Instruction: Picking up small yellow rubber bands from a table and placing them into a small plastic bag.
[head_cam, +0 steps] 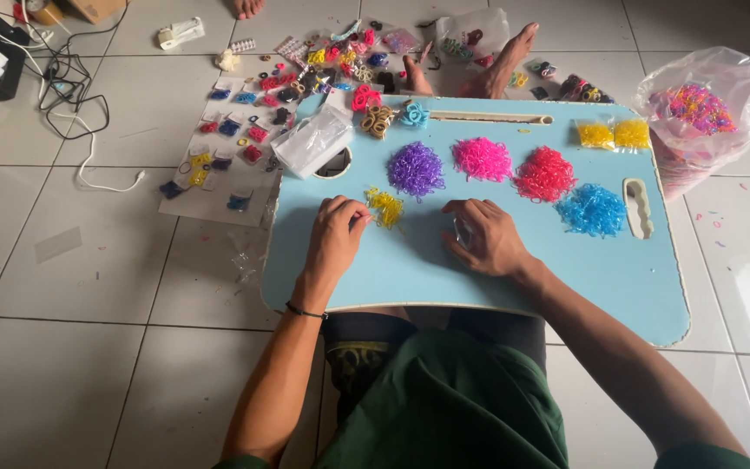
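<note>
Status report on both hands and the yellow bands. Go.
Left hand fingers pinching yellow bands. Right hand flat on blue tray. Purple pile close behind.

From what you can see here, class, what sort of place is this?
Probably a home floor used as a small packing spot: a light blue lap table on white floor tiles, heaps of tiny coloured rubber bands, and packets of hair ties spread beside it.

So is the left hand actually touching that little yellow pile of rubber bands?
Touching. The head view shows the left hand's fingertips meeting the edge of the yellow pile, with no blue tray surface between them.
</note>
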